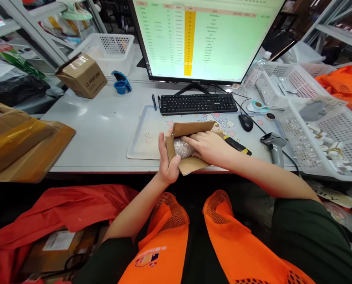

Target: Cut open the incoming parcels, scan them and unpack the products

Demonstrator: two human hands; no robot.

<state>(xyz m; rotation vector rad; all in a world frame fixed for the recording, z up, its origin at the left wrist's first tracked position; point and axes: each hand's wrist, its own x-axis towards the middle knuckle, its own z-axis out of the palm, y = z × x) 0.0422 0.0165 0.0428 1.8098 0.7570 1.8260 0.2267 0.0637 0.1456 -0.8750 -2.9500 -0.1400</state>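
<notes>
Fingers (162, 146) of the left hand (169, 167) stand raised and close together on the far side of a small open cardboard box (193, 127), its thumb on the near side, so the box's left end is pinched between them. The right hand (207, 146) lies over the box's right part, its fingers bent and pressed near one another, reaching in at clear wrapping (182, 148), probably bubble wrap; their tips are partly hidden, so I cannot tell whether they pinch it. Cardboard flaps open on the far and near sides. The box is held over the near edge of the patterned mat (144, 140). Just right of it, a black-and-yellow cutter (237, 146) lies beyond the right forearm. The keyboard (198, 103) bounds the far side; leftward, bare mat and white desk (95, 134) give open room.
</notes>
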